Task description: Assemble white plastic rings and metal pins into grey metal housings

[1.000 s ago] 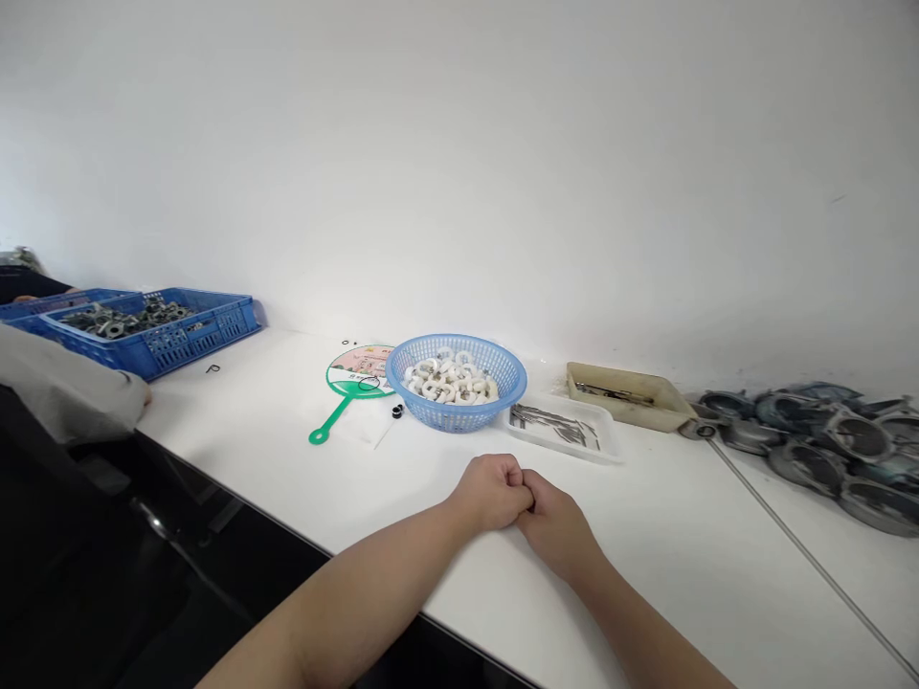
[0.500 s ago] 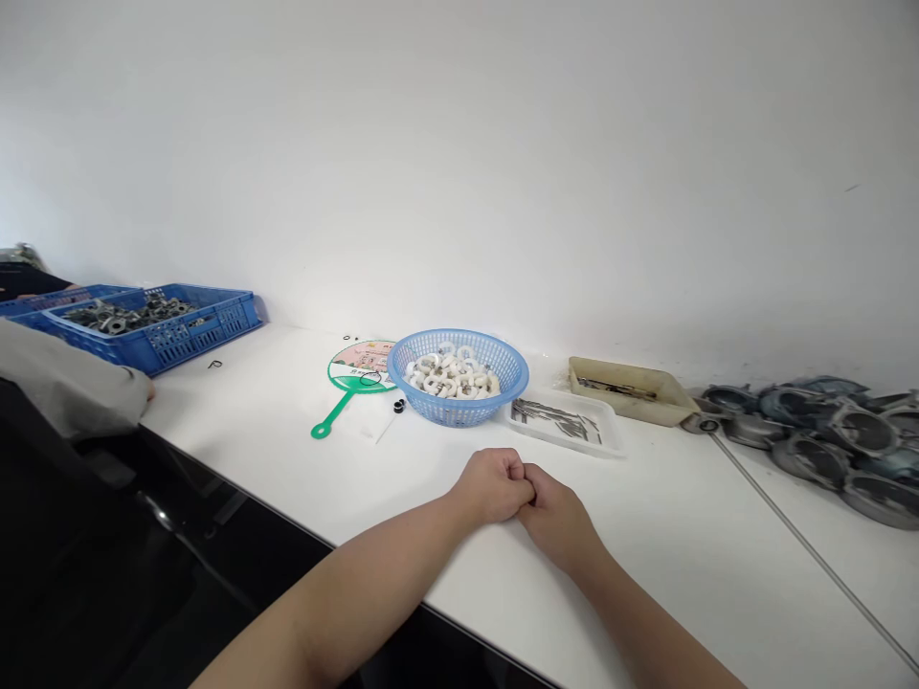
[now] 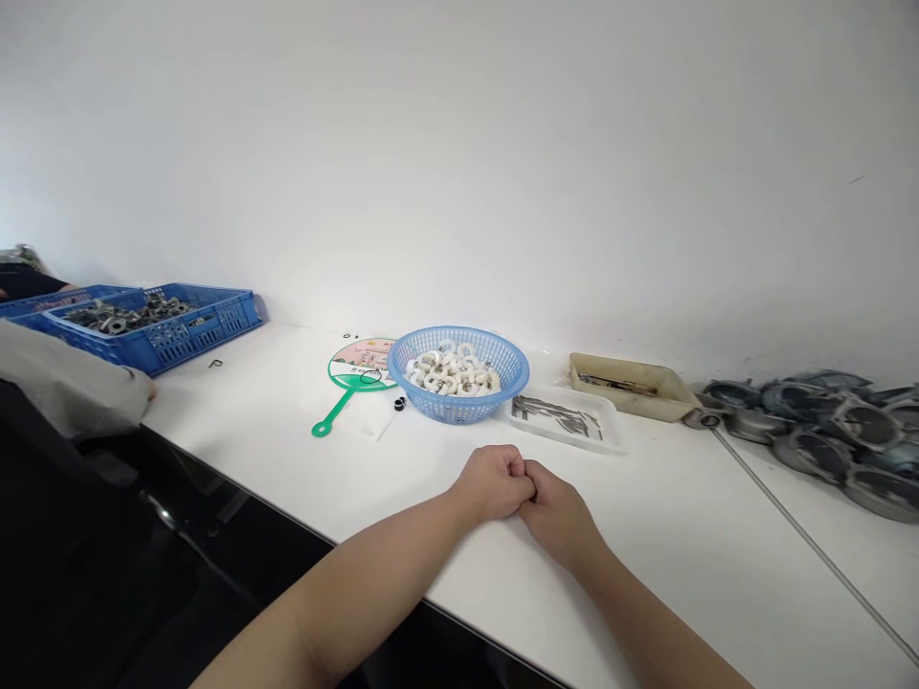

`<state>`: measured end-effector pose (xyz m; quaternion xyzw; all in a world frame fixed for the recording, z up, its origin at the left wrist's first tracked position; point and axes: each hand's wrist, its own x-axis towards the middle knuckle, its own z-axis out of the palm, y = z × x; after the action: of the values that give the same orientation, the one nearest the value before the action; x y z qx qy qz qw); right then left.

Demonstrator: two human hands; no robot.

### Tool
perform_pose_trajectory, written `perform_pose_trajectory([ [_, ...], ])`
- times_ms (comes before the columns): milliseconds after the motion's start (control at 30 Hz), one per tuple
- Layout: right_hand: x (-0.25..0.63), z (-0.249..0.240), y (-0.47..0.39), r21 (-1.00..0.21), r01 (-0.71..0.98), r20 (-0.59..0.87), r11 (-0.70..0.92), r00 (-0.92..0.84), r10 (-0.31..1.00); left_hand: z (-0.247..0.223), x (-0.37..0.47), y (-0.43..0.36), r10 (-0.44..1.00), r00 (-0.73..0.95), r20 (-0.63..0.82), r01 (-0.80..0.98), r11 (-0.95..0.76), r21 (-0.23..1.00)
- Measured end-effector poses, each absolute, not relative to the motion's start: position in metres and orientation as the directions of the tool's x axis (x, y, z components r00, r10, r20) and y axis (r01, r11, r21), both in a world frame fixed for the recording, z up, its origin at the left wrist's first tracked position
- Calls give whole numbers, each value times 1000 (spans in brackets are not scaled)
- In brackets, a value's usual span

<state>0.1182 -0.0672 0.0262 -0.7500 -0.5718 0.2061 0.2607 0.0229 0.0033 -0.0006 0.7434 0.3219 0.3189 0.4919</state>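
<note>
The fingers of the left hand (image 3: 492,483) are curled closed, and those of the right hand (image 3: 561,517) look folded in against them; whether anything small sits between the two, I cannot tell. The hands meet just above or on the worktop (image 3: 402,478) — a light, even touch at the knuckles suits this pose, with loose wrists and the forearms taking no strain from the edge.

Just beyond the hands stands the blue basket (image 3: 459,411), upright, holding white rings (image 3: 459,362). Beside it, to the right, lies the white tray (image 3: 614,433) with thin dark strips (image 3: 567,421) in it. Both look near enough that a careless push forward of the knuckles could nudge them, so small movements would be wiser.

Farther right are the beige bin (image 3: 632,402) and a heap of metal rings (image 3: 811,455); on the left, the fan (image 3: 363,356) lies flat by the basket — its handle points towards the near edge, where a sleeve or elbow might catch it.
</note>
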Motion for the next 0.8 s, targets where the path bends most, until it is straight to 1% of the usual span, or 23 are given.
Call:
perform_pose_trajectory([
  [800, 117, 29, -68, -624, 753, -8, -209, 261, 965, -1, 23, 3, 793, 590, 152, 189, -319, 929],
])
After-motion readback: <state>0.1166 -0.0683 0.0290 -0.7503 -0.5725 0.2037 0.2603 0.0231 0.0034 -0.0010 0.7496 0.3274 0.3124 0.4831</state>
